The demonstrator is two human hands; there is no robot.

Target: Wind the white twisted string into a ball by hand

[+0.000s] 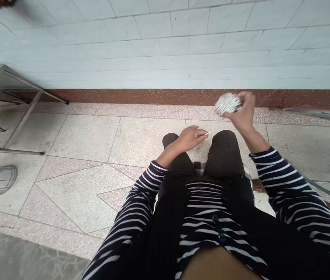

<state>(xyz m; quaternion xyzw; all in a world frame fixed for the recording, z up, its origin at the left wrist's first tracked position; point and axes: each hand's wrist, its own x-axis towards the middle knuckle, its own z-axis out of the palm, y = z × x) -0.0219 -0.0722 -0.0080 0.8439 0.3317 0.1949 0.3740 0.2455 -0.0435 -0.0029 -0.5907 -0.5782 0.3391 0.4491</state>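
A ball of white cord [227,104], slightly blurred, is gripped in my right hand [245,112], out beyond my right knee. From it a thin strand of cord [213,127] slants down and left to my left hand [192,139]. The fingers of that hand pinch the strand above the gap between my knees. Part of the ball is hidden behind my right fingers and thumb.
A white tiled wall [153,50] with a brown base strip [124,96] runs across the front. At left stand a metal-legged table [21,76] and a wire rack [3,179]. Metal legs [325,190] show at right. Speckled tiles cover the floor [83,136].
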